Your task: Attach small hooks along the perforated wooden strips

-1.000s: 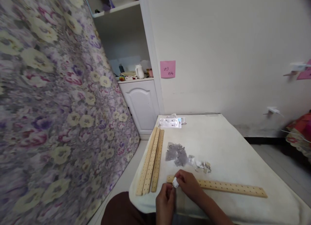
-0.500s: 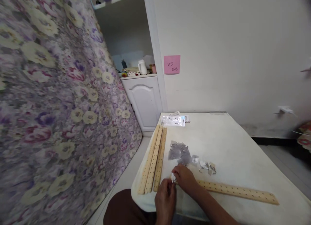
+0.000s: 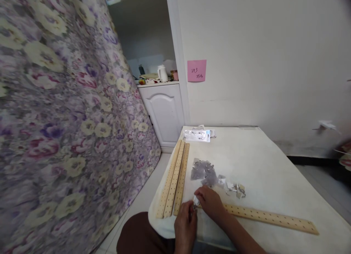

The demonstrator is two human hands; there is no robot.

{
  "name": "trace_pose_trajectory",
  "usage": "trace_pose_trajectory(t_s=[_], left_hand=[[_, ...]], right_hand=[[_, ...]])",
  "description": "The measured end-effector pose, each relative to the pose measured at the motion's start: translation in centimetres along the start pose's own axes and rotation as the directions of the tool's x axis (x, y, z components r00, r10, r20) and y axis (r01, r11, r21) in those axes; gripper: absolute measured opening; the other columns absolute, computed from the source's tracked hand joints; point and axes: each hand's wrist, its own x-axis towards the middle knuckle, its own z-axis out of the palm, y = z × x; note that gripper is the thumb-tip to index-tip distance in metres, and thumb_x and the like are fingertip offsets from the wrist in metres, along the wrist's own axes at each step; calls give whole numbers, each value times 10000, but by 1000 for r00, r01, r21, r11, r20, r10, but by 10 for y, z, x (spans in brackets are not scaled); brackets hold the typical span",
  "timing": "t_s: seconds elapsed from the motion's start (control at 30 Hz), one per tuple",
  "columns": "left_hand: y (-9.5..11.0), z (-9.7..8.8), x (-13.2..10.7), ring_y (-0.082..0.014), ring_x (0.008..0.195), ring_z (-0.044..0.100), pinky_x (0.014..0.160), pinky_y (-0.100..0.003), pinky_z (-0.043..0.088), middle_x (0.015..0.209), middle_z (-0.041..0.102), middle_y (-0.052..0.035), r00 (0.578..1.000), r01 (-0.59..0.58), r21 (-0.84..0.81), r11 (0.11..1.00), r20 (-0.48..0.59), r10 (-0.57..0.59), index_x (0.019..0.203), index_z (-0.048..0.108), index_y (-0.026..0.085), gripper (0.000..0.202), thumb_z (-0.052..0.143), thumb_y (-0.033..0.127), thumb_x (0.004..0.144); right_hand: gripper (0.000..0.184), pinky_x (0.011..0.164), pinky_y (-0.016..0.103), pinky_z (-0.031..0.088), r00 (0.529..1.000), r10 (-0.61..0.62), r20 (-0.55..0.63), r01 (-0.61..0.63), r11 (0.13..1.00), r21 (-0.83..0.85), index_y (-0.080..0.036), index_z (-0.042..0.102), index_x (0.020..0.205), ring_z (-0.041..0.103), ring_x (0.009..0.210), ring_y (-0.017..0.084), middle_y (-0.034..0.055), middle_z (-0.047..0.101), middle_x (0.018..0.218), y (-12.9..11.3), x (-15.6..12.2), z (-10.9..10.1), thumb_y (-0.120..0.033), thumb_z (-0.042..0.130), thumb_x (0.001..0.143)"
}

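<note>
At the table's near edge my two hands meet over a small white piece with a shiny metal part [image 3: 196,201]; its exact kind is too small to make out. My right hand [image 3: 210,202] is closed, pinching the white piece from the right. From below, the fingers of my left hand [image 3: 185,221] pinch its metal end. Under my right hand and forearm lies a perforated wooden strip [image 3: 271,217], its left end partly hidden. Beyond my hands is a pile of grey plastic packets [image 3: 203,171]. Several small white and beige pieces with metal hooks [image 3: 236,189] lie to the right.
Three perforated wooden strips [image 3: 175,177] lie side by side along the table's left side. Clear packages with metal hooks [image 3: 196,135] lie at the back. A floral curtain [image 3: 82,118] hangs on the left, and a white wall [image 3: 260,63] stands behind the table [image 3: 241,151].
The view has shifted slightly. My left hand has drawn a little down from the white piece, showing more of it; both hands stay in nearly the same place.
</note>
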Motion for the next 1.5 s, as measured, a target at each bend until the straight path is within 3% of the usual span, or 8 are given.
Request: trace_pose_trajectory(t_s=[0.7, 1.03, 1.23, 1.5], left_hand=[[-3, -3, -3, -170, 669, 611, 634, -259, 474, 770, 664, -29, 998, -59, 60, 996, -9, 60, 915, 634, 196, 203, 498, 313, 819], [-5, 0, -2, -168, 690, 607, 653, -256, 469, 769, 653, -30, 996, -84, 94, 992, -1, 85, 867, 633, 198, 189, 486, 313, 835], [-1, -1, -1, -169, 655, 595, 623, -266, 474, 717, 635, -28, 997, -83, 115, 990, 1, 83, 857, 631, 196, 255, 487, 404, 834], [-3, 0, -1, -170, 713, 617, 670, -272, 489, 808, 662, -42, 996, -87, 54, 995, -6, 87, 951, 629, 195, 260, 510, 388, 826]], right_hand=[[197, 748, 250, 389, 1000, -7, 10, 6, 999, 33, -208, 639, 902, 579, 835, 163, 25, 641, 888, 0, -4, -1, -249, 550, 731], [198, 759, 248, 389, 1000, 11, 23, -12, 999, 45, -214, 642, 905, 581, 845, 160, 21, 641, 890, 0, -4, -1, -235, 524, 748], [197, 785, 248, 387, 1000, -18, 2, 18, 999, 50, -218, 641, 906, 574, 861, 159, 25, 639, 897, 1, -5, 0, -217, 499, 770], [195, 781, 246, 395, 1000, -28, -11, 29, 998, 53, -216, 634, 916, 578, 853, 153, 20, 630, 897, 0, -8, -1, -225, 486, 789]])
